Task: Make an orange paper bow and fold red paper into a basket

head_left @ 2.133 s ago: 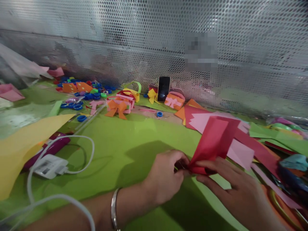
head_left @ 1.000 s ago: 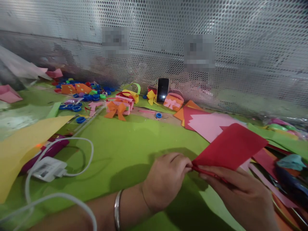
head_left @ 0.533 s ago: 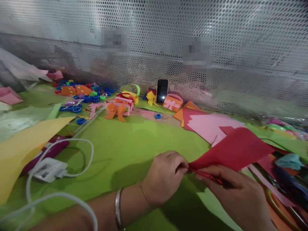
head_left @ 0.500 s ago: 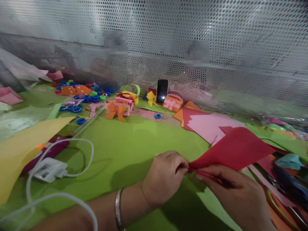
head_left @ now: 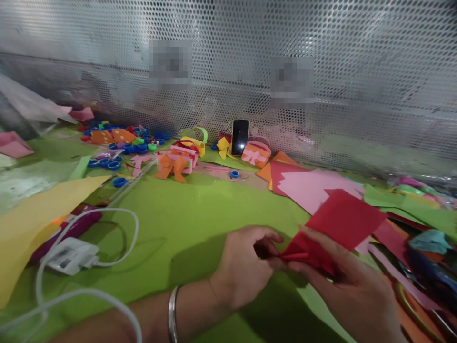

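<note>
A folded sheet of red paper (head_left: 348,219) is held above the green work surface (head_left: 200,205). My right hand (head_left: 353,286) grips its near folded edge between thumb and fingers. At the pointed left corner of the paper, my left hand (head_left: 248,264) is curled, its thumb against the tip and the index finger raised a little off it. The inner fingers of that hand lie partly in shadow. The paper's main panel slants up to the right, over other sheets.
Pink paper (head_left: 307,188) with a jagged edge lies behind the red sheet. Small paper bags with bows (head_left: 173,164) stand at the back, near a propped phone (head_left: 240,136). On the left are a purple glue gun (head_left: 84,221), a white plug (head_left: 71,256) with cable, and yellow paper (head_left: 39,209).
The red paper has been turned and its near edge folded over, showing more creases near the tip. My right fingers now lie over the fold, and my left index finger has lifted.
</note>
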Demonstrator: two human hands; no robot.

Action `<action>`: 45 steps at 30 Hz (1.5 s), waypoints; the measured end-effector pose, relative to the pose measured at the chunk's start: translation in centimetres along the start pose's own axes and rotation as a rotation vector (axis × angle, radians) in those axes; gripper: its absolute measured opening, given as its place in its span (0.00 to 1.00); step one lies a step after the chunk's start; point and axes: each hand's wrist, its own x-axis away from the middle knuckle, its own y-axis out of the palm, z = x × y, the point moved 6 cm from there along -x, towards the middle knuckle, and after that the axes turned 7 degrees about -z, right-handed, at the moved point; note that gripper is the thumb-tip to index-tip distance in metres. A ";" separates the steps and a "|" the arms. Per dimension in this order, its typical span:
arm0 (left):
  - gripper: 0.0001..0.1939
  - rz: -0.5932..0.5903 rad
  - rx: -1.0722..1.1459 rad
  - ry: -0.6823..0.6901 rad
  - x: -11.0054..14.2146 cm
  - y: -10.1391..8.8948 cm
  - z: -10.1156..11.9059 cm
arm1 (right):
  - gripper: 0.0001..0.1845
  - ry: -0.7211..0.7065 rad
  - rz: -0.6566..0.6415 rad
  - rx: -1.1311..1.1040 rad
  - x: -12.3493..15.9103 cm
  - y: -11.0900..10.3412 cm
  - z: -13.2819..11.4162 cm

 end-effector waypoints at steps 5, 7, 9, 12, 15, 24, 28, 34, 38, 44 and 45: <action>0.13 -0.032 -0.064 -0.019 0.0 0.2 0.1 | 0.30 -0.071 0.008 0.006 0.1 0.1 -0.4; 0.09 -0.048 -0.088 0.022 0.2 0.3 0.2 | 0.31 -0.088 0.003 0.022 0.1 0.0 -0.7; 0.08 -0.063 -0.109 0.063 0.3 0.5 0.3 | 0.33 -0.085 0.013 0.082 0.1 -0.2 -0.9; 0.11 -0.037 -0.170 0.157 0.5 0.4 0.7 | 0.37 -0.069 0.019 0.139 0.0 -0.4 -1.0; 0.11 -0.009 -0.268 0.294 0.8 0.4 1.3 | 0.38 -0.093 0.063 0.198 -0.2 -0.8 -1.1; 0.09 0.061 -0.355 0.431 1.4 0.1 1.3 | 0.31 -0.141 0.006 0.085 -0.1 -0.5 -0.7; 0.08 0.069 -0.421 0.449 1.1 0.0 1.6 | 0.15 -0.081 0.082 -0.041 -0.2 -1.3 -0.2; 0.14 0.058 -0.358 0.343 0.7 -0.2 1.4 | 0.12 0.052 0.051 -0.123 -0.3 -0.7 1.2; 0.16 0.060 -0.263 0.205 0.3 -0.3 0.6 | 0.14 0.071 0.041 -0.093 -0.3 -0.4 1.8; 0.11 0.138 -0.222 0.109 -0.2 -0.9 -0.1 | 0.25 -0.061 0.058 0.298 -1.4 -3.2 1.0; 0.11 0.147 -0.246 0.151 -0.2 -1.0 0.1 | 0.27 -0.111 0.116 0.399 -1.4 -4.1 0.4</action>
